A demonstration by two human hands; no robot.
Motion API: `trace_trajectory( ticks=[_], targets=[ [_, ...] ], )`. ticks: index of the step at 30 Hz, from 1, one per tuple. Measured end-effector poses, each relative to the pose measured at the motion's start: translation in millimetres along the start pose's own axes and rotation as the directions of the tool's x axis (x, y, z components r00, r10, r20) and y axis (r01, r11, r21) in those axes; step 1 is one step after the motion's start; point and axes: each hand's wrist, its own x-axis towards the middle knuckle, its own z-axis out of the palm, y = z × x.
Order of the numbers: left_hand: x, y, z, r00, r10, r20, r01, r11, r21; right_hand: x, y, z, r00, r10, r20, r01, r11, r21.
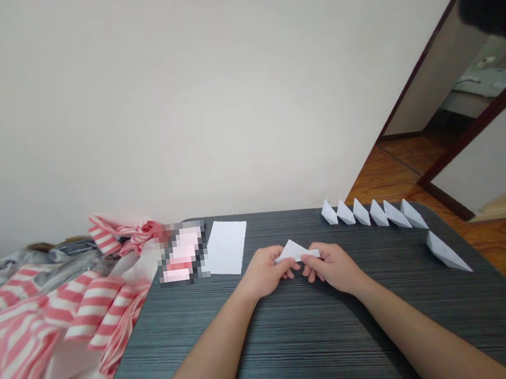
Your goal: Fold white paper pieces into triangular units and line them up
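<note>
A folded white paper triangle (295,251) is gripped between the closed fingers of the left hand (264,273) and right hand (331,268), over a grey striped table (275,360). A row of folded paper pieces (372,214) is lined up farther along the table, to the right.

Pink-striped plastic bags (86,304) lie heaped beside the grey table (257,363).
</note>
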Motion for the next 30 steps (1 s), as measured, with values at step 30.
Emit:
trace_trajectory(
  ticks=[30],
  targets=[
    [7, -10, -4.6, 0.999, -0.008, -0.031, 0.005, 0.996, -0.094, 1, -1, -6, 1.000, 0.008, -0.014, -0.007, 0.996, 0.093]
  ],
)
